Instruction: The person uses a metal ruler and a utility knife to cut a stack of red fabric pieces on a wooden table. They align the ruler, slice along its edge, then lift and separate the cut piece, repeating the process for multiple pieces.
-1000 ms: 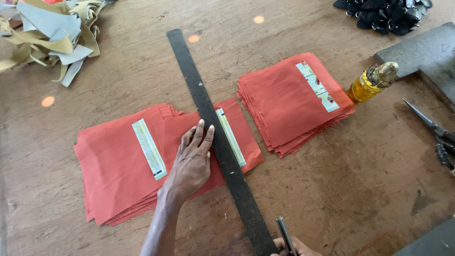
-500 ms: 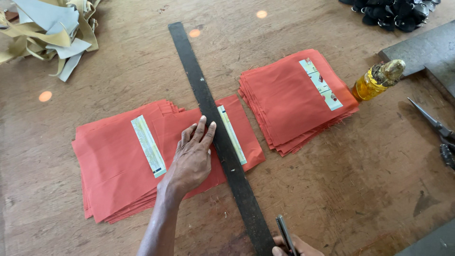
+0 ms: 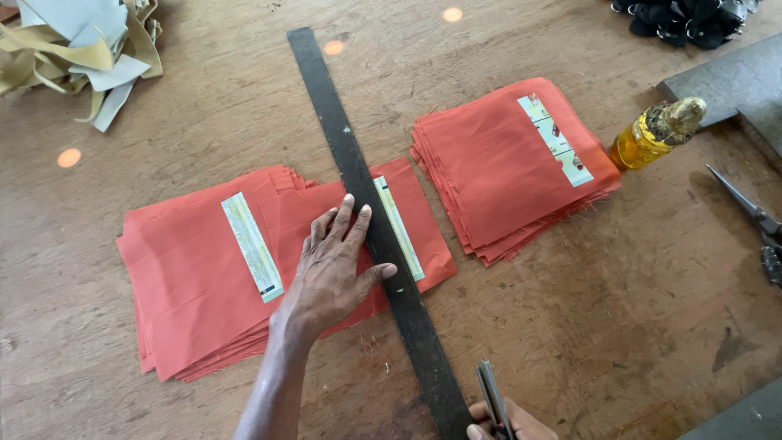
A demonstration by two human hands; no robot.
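Observation:
My left hand lies flat, fingers spread, on an orange fabric piece and against the long dark metal ruler that runs diagonally across it. That piece overlaps a stack of orange fabric pieces with a pale printed strip. At the bottom edge my right hand grips a slim dark utility knife just right of the ruler's near end; most of that hand is out of frame. A second orange fabric stack lies to the right.
A small yellow bottle stands beside the right stack. Scissors lie at the right edge, grey slabs behind them. Pale leather scraps are heaped at the top left, dark items at the top right, all on a worn wooden table.
The view has shifted slightly. My left hand stays pressed on the fabric beside the ruler, and the knife hand remains at the ruler's near end.

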